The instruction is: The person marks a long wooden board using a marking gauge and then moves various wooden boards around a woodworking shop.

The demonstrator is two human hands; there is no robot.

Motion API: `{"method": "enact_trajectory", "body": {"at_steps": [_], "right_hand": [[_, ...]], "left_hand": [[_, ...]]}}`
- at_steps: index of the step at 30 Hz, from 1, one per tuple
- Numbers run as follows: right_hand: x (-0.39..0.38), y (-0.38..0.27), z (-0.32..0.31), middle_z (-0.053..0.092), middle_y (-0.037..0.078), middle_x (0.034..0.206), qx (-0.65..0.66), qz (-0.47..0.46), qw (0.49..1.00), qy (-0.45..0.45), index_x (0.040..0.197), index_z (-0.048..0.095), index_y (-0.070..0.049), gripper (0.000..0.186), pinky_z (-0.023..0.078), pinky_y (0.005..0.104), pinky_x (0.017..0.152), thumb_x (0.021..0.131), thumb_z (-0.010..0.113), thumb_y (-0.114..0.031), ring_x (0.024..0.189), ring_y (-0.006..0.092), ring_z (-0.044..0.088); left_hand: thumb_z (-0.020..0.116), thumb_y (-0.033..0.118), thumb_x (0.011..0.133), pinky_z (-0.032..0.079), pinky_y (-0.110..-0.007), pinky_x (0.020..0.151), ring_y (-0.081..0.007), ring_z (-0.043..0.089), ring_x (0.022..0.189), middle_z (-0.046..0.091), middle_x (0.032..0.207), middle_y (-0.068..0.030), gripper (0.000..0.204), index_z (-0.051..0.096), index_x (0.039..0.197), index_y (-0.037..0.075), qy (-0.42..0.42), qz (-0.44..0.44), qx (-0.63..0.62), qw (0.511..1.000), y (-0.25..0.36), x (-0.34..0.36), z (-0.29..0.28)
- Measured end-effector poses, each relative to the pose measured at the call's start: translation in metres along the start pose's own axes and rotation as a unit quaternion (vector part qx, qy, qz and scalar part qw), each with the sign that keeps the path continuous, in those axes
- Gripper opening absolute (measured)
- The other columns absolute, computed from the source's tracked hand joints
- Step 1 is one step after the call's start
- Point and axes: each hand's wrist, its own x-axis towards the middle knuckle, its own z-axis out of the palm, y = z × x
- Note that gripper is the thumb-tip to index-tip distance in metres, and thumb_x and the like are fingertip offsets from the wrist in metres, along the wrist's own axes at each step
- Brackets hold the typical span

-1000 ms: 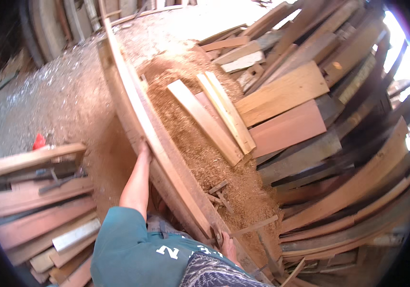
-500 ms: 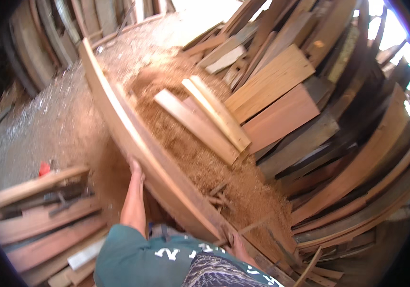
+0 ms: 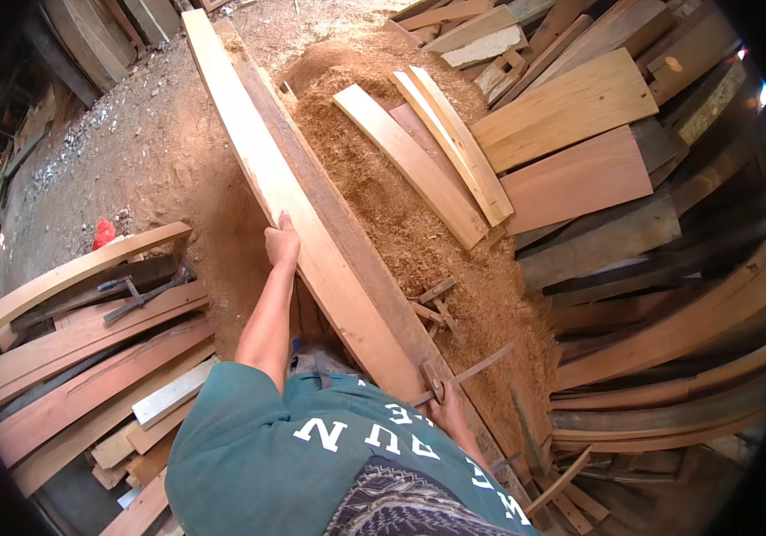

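A long pale plank (image 3: 334, 272) runs diagonally across the view, broad face up, along a darker rough beam (image 3: 361, 246). My left hand (image 3: 283, 241) grips the plank's left edge partway along, thumb on its top. Near my body, my right hand (image 3: 448, 413) is closed by the plank's near end. It is at a small wooden block (image 3: 433, 381) with a long thin bar (image 3: 486, 362) running across it. Some right fingers are hidden beneath this tool, whose exact kind I cannot make out.
Sawdust (image 3: 490, 295) covers the ground right of the beam, with loose light boards (image 3: 414, 165) and crossed wooden pieces (image 3: 438, 308). Stacked planks (image 3: 580, 183) fill the right side. At left, a metal clamp (image 3: 133, 299) rests on piled timber (image 3: 97, 357).
The plank has turned from standing on edge to lying flatter, its broad face now up. My left hand still grips its left edge. The whole view has shifted.
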Motion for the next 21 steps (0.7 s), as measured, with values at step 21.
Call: {"method": "enact_trajectory", "body": {"at_steps": [21], "right_hand": [[0.093,-0.037,-0.019,0.071,0.023,0.114,0.037,0.025,0.994,-0.097,0.138,0.054,-0.006,0.053,0.053,0.0442,0.097,0.089,0.065,-0.02,0.11,0.0344,0.069]], "left_hand": [[0.08,0.033,0.079,0.039,-0.052,0.113,-0.0449,0.047,0.132,0.048,0.136,-0.0335,0.082,0.039,0.135,-0.011,-0.004,0.114,-0.051,0.992,0.036,-0.051,0.044]]}}
